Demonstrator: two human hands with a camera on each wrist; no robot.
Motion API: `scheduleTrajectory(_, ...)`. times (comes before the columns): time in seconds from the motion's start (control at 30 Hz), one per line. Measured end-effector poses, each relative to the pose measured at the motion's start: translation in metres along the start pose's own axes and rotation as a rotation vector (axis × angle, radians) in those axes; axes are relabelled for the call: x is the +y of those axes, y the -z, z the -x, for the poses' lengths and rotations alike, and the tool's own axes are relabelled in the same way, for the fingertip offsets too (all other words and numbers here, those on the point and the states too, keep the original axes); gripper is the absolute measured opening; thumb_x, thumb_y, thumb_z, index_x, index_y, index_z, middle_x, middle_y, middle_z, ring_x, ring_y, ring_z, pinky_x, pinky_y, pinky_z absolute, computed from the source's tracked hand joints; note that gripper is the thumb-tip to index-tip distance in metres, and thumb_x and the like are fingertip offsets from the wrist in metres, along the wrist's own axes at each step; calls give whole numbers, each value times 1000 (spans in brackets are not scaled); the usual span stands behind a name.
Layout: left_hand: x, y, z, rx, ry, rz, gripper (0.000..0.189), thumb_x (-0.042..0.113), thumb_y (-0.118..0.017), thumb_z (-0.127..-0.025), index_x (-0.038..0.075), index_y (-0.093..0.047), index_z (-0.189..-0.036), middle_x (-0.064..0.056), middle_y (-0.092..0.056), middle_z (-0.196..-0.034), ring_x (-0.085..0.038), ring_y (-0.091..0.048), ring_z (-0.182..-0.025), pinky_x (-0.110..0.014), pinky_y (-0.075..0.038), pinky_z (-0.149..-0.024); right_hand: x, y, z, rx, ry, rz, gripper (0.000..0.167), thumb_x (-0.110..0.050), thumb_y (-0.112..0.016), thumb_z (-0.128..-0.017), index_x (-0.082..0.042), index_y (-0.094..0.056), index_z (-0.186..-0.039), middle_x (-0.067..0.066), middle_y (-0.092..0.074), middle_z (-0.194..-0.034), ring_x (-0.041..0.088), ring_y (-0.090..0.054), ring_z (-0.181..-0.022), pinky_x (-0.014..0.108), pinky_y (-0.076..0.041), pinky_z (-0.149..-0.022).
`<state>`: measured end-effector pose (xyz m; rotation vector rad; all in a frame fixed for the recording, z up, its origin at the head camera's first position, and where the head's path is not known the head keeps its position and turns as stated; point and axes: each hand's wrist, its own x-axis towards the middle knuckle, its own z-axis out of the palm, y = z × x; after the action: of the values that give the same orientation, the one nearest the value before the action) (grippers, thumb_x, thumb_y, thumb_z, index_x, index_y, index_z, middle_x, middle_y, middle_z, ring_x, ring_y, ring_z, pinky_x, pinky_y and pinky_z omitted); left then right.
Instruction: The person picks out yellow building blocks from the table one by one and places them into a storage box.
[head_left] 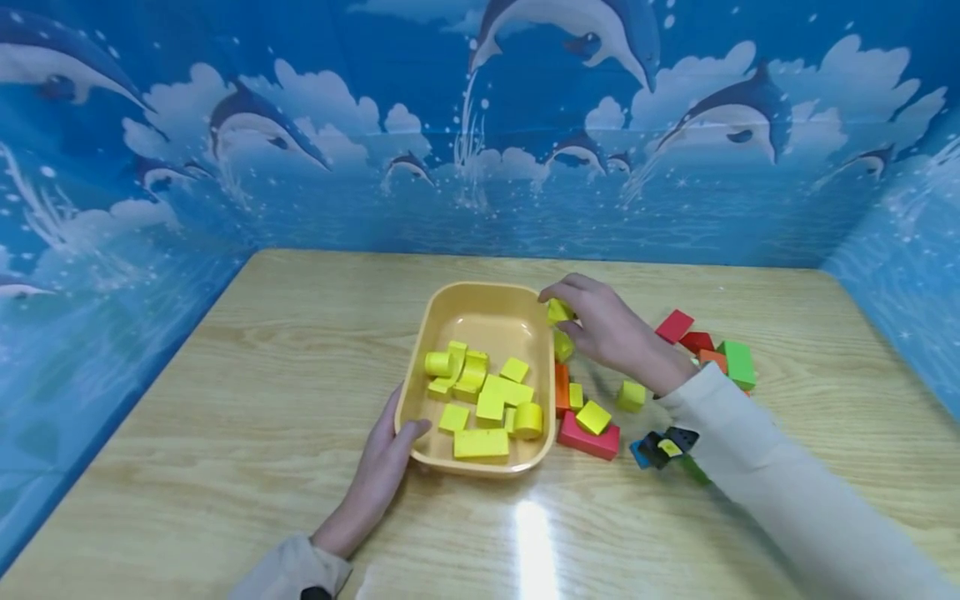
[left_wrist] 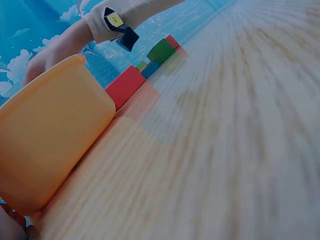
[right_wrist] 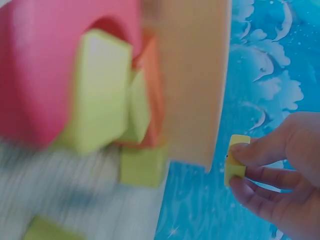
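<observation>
A light-orange plastic bin with several yellow blocks inside, among them a long yellow block and a yellow cylinder, stands on the table. My left hand grips its lower left side, thumb over the rim. At the bin's upper right corner, my right hand pinches a small yellow block between thumb and fingertips, close beside the rim. Below that hand, another yellow block lies against the bin's outer wall.
Right of the bin lie a red block with a yellow block on it, an orange block and a yellow block. Farther right is a pile with a green block and a red block. A dolphin-print backdrop stands behind.
</observation>
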<state>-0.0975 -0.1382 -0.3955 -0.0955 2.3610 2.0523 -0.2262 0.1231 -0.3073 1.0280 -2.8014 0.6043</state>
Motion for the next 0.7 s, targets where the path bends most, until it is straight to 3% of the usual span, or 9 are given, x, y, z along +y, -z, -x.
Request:
scheduleTrajectory(0.17, 1, 0, 0, 9, 15, 0, 67, 9, -48, -91, 4, -21, -153, -24, -28, -153, -37, -52, -121, -38, -52, -92, -15, -8, -13, -13, 59, -42, 36, 9, -66, -84, 0, -64, -118, 15, -61, -115, 28, -60, -102, 39, -56, -83)
scheduleTrajectory(0.37, -1, 0, -1, 12, 14, 6, 68, 10, -48, -90, 7, -22, -153, -22, -31, -152, -35, -54, -118, -32, -54, -86, -22, -29, -24, -64, 92, -46, 29, 7, -68, -83, 0, -68, -112, 13, -62, -108, 25, -60, -97, 36, -55, -81)
scheduleTrajectory(0.5, -1, 0, -1, 9, 13, 4, 68, 9, -48, -90, 6, -22, -153, -23, -29, -153, -36, -52, -121, -37, -52, -92, -21, -41, -27, -113, 61, -46, 28, 5, -67, -85, 0, -68, -112, 12, -61, -108, 24, -59, -97, 34, -55, -81)
scheduleTrajectory(0.6, -1, 0, -1, 7, 12, -5, 68, 9, -48, -91, 6, -21, -153, -21, -27, -154, -36, -46, -127, -41, -43, -102, -22, -47, -27, -139, 41, -36, 29, 4, -66, -86, -2, -68, -113, 11, -60, -108, 22, -58, -97, 32, -55, -80)
scheduleTrajectory(0.7, -2, 0, -1, 9, 12, -8, 68, 9, -47, -91, 6, -21, -153, -21, -26, -155, -36, -45, -129, -43, -41, -104, -22, -52, -26, -145, 41, -21, 30, 5, -66, -85, -3, -69, -114, 10, -61, -108, 21, -59, -95, 31, -56, -78)
